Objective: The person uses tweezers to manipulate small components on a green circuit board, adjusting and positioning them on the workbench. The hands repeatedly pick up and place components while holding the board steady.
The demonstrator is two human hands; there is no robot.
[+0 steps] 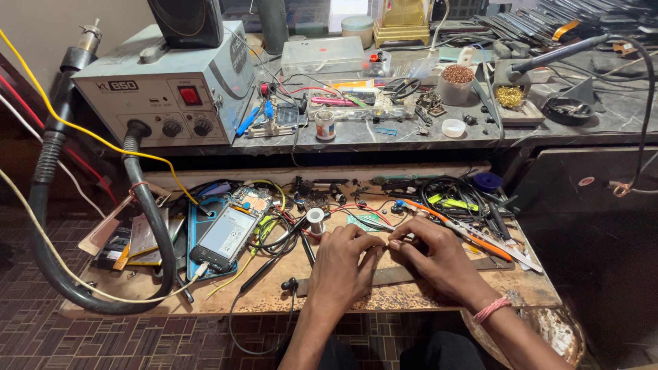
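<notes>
Both hands rest on the front part of the wooden bench [274, 291], fingertips meeting near its middle. The left hand [340, 266] is curled, thumb and forefinger pinched together; the right hand [439, 257] mirrors it, fingers closed toward the same spot. A very small part sits between the fingertips, too small to identify, so what each hand grips cannot be told. A pink band [492, 309] circles the right wrist.

A metal ruler [397, 275] lies flat under the hands. Just behind the left hand stands a solder spool [316, 220]. Left of it lies a phone [225, 238], screen up, with an opened phone [251, 201] showing its board behind. An orange-handled tool [456, 229] lies right of the hands among black cables [449, 188].

On the upper shelf, a hot-air station [168, 85] sits at left; its black hose [147, 226] loops down over the bench. A soldering iron [558, 53] rests in its stand at right, near a cup of copper wool [458, 75].
</notes>
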